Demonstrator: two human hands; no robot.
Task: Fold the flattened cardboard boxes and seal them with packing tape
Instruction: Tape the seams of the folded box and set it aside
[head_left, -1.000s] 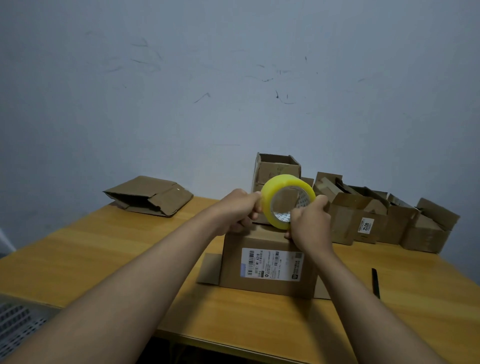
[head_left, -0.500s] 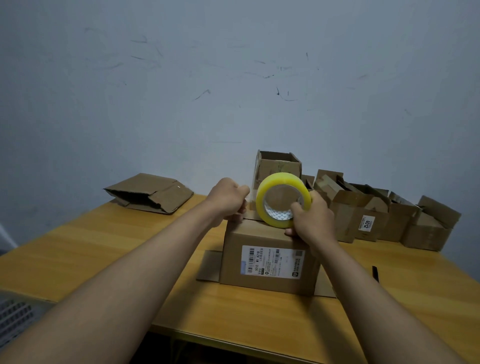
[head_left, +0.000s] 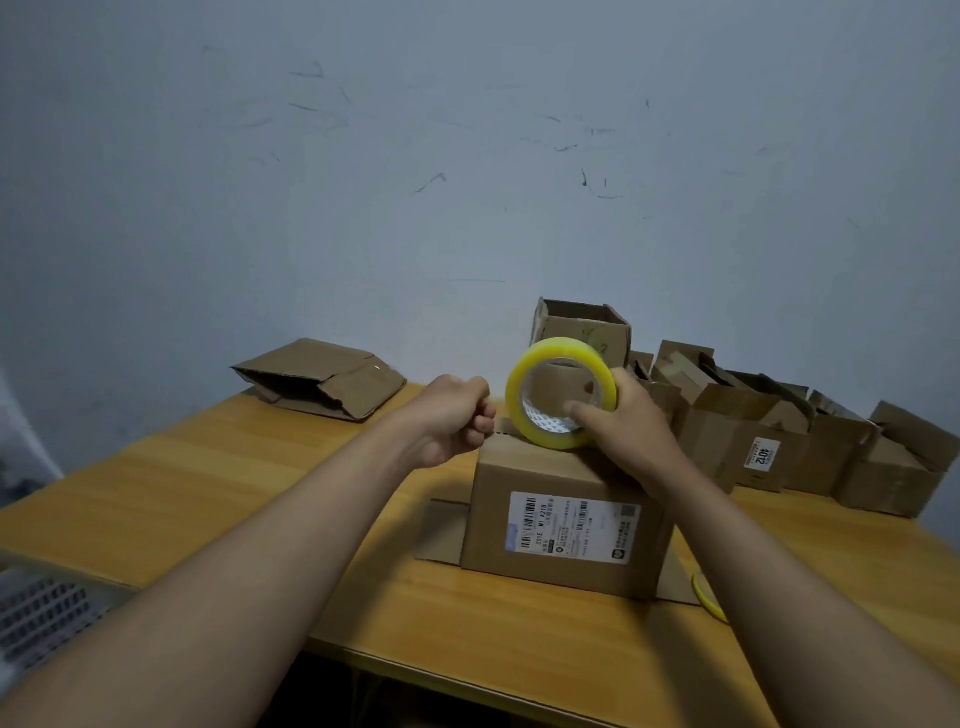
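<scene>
**Tape roll held on edge atop the box**

While the right hand (head_left: 621, 423) grips the yellow tape roll (head_left: 561, 392), thumb through its core and fingers curled over the far rim, the roll stands on edge on the top of the cardboard box (head_left: 563, 525). The left hand (head_left: 452, 421) is curled into a fist at the box's top left edge, just left of the roll; whether it pinches a tape end, I cannot tell. The box sits near the middle of the wooden table (head_left: 234, 493), its white shipping label (head_left: 569, 527) facing near. Folded boxes (head_left: 769, 431) crowd the far right by the wall, and a flattened box (head_left: 319, 379) lies far left.
</scene>
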